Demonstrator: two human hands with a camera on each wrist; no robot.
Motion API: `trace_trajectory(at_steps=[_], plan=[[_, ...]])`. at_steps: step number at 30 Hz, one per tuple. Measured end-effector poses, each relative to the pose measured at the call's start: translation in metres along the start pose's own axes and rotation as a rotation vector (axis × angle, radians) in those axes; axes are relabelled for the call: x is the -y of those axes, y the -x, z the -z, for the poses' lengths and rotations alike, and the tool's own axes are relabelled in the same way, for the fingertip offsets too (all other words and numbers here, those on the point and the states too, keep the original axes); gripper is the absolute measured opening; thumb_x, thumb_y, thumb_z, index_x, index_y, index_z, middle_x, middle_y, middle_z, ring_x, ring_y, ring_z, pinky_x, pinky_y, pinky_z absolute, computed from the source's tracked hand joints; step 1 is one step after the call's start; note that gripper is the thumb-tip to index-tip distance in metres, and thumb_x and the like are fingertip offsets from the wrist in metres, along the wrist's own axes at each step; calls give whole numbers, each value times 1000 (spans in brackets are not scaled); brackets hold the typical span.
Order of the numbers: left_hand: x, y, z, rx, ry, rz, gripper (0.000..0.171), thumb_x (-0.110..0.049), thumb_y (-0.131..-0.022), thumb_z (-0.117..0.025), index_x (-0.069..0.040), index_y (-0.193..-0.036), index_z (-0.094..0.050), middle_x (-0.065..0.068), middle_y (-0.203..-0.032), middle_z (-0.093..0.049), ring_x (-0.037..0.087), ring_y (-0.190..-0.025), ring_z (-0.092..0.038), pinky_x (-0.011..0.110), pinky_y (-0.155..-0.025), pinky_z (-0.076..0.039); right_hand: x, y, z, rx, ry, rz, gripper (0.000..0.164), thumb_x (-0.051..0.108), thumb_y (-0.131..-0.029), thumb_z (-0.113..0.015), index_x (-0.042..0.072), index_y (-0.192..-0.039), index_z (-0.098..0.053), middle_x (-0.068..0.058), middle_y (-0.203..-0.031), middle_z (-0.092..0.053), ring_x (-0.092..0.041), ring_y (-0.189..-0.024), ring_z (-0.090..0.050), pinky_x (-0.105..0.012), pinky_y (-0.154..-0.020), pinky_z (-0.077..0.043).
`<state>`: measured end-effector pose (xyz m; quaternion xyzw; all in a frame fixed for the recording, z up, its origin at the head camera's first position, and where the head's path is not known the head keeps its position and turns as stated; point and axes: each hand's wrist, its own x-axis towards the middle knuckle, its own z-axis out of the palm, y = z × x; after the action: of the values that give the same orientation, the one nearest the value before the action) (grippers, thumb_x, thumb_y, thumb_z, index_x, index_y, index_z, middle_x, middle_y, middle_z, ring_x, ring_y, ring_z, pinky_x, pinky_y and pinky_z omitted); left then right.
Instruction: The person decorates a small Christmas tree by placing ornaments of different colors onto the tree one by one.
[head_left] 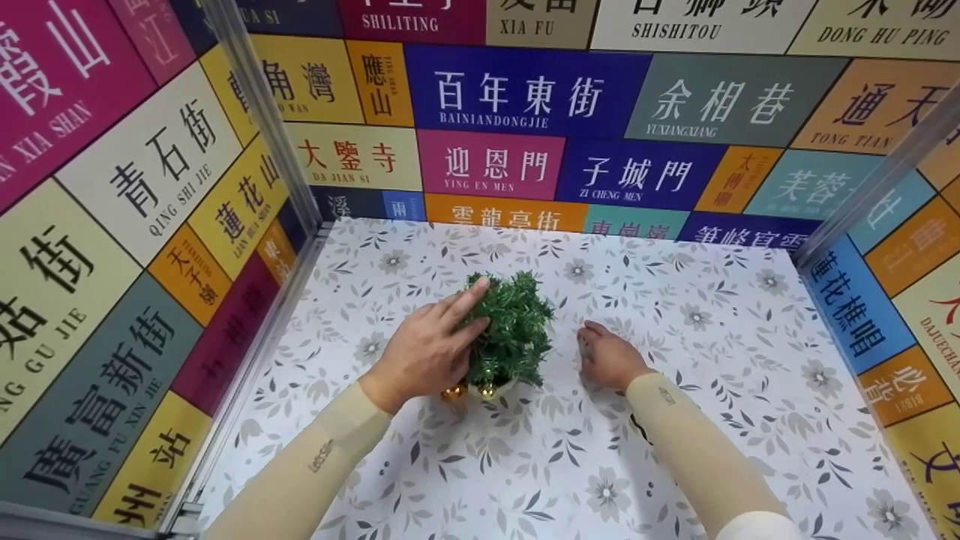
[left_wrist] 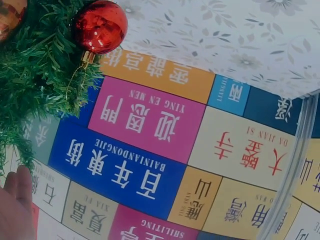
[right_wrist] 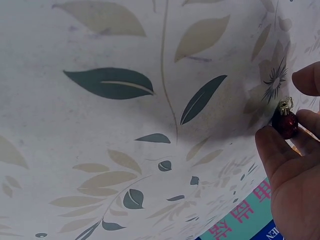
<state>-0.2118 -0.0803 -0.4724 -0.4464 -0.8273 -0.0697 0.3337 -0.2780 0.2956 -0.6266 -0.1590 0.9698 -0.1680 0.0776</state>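
A small artificial Christmas tree [head_left: 514, 322] with green tinsel-like branches stands near the middle of the table, its pale pot partly hidden. My left hand [head_left: 427, 345] rests against the tree's left side, fingers extended along the branches. Two shiny gold baubles [head_left: 487, 391] show at the tree's lower front. In the left wrist view, a glossy red bauble [left_wrist: 101, 26] with a gold cap hangs at the branches' edge. To the right of the tree and apart from it, my right hand [head_left: 611, 358] holds a small dark red bauble [right_wrist: 286, 124] among its bent fingers.
A white tabletop [head_left: 600, 487] printed with grey flowers and leaves lies under everything. Colourful panels [head_left: 525, 94] with Chinese place names rise behind and on both sides. Metal posts [head_left: 270, 112] mark the corners.
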Motion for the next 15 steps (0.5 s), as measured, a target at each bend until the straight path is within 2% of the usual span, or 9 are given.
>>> trace_trajectory(at_steps=[8, 15], plan=[[5, 2, 5, 29, -23, 7, 43, -20, -83, -65, -8, -123, -68, 12, -165, -13, 29, -113, -59, 36, -76, -55, -1, -2, -1, 14, -4, -16, 61, 16, -93, -62, -1, -148, -42, -16, -158, -32, -40, -128, -50, -51, -105, -40], [10, 7, 6, 47, -39, 9, 41, -19, -83, -62, -8, -121, -69, 13, -165, -13, 30, -113, -59, 38, -73, -55, 1, 0, 0, 8, 9, 0, 59, 17, -94, -63, -2, -147, -44, -17, -156, -34, -39, -127, -51, -50, -103, -42]])
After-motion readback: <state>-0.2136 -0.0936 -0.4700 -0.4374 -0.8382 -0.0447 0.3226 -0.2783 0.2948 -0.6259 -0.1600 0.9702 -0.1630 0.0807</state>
